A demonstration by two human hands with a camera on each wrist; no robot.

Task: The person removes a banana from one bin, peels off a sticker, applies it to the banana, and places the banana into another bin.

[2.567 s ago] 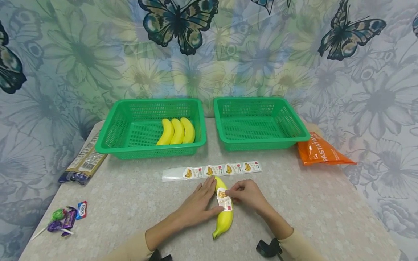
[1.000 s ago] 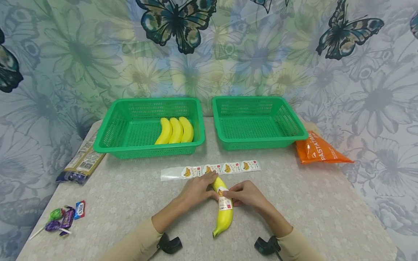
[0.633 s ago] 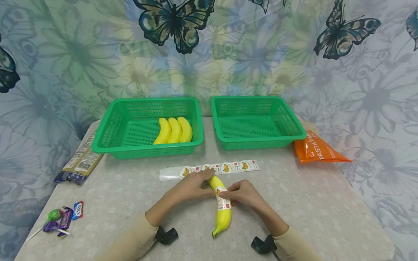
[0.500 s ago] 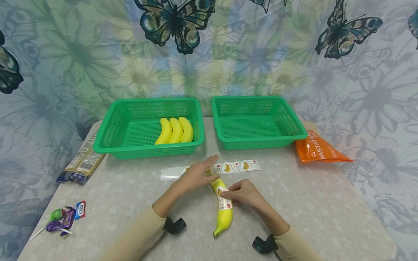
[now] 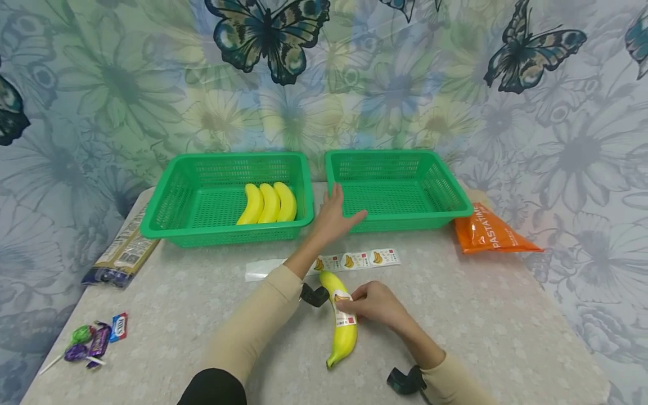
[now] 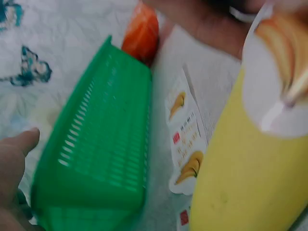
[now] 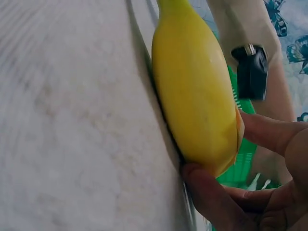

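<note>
A yellow banana [image 5: 342,340] lies on the table with a white banana-picture sticker [image 5: 346,319] on its middle. My right hand [image 5: 379,304] pinches it at the sticker; in the right wrist view the thumb lies over the sticker side and the fingertips [image 7: 202,178] curl under the other side. My left hand [image 5: 335,216] is away from it, fingers spread and nothing held, at the front left corner of the right green basket [image 5: 405,217]. Behind the banana lies a strip of banana stickers [image 5: 356,261], its left part hidden by my left forearm.
Three bananas [image 5: 268,203] lie in the left green basket [image 5: 228,236]. An orange pasta bag [image 5: 493,232] stands right of the right basket, a gold-and-blue package [image 5: 124,247] at the left edge. Lollipops and wrapped candies [image 5: 83,346] lie front left.
My left hand has let go of the banana's upper end and moved forward, over the sticker strip toward the right basket. My right hand still holds the banana at the sticker.
</note>
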